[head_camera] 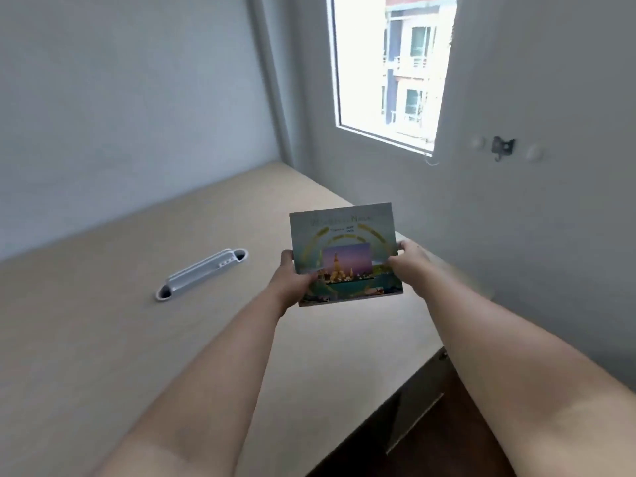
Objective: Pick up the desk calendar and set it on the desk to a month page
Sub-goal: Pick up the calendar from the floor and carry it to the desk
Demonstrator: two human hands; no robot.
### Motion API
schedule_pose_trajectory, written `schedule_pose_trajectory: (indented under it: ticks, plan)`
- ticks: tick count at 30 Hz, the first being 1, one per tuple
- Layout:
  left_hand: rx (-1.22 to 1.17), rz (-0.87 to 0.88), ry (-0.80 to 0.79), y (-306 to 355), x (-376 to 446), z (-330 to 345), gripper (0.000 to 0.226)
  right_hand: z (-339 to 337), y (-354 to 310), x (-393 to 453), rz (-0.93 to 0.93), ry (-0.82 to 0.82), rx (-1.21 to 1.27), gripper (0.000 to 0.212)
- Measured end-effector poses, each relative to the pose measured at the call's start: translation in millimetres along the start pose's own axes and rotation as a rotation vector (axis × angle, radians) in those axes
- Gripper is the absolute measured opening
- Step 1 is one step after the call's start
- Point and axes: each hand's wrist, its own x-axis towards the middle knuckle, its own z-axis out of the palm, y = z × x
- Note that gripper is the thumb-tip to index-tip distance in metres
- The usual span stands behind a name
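The desk calendar (344, 242) is held up above the light wooden desk (103, 339), its cover facing me: a teal page with a gold ring and a photo of a lit temple. My left hand (292, 277) grips its lower left edge, thumb on the front. My right hand (406, 263) grips the right edge. The calendar is tilted slightly, with no month page showing. Its back is hidden.
A white plastic holder (201, 273) lies on the desk to the left of the calendar. Walls close the desk in at the back and right, with a window (389, 70) above. The desk's front right edge (413, 370) drops to a dark floor.
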Motion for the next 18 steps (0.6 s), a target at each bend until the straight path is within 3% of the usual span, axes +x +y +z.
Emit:
schedule_pose_trajectory:
  ticks: [3,7,11,18]
  plan:
    - [0.009,-0.109,0.246,-23.5,-0.1,-81.0,0.060,84.9,-50.4,7.0,-0.065,-0.117,-0.138,0.033]
    - [0.093,-0.269,0.435,-60.6,-10.8,-168.0,0.048,186.3,-91.1,12.5,-0.097,-0.223,-0.219,0.041]
    - [0.109,-0.356,0.495,-98.6,-20.2,-214.6,0.052,255.2,-104.4,14.6,-0.092,-0.234,-0.193,0.043]
    - [-0.004,-0.435,0.528,-147.3,-25.5,-226.8,0.051,310.9,-85.2,22.5,-0.098,-0.251,-0.192,0.044]
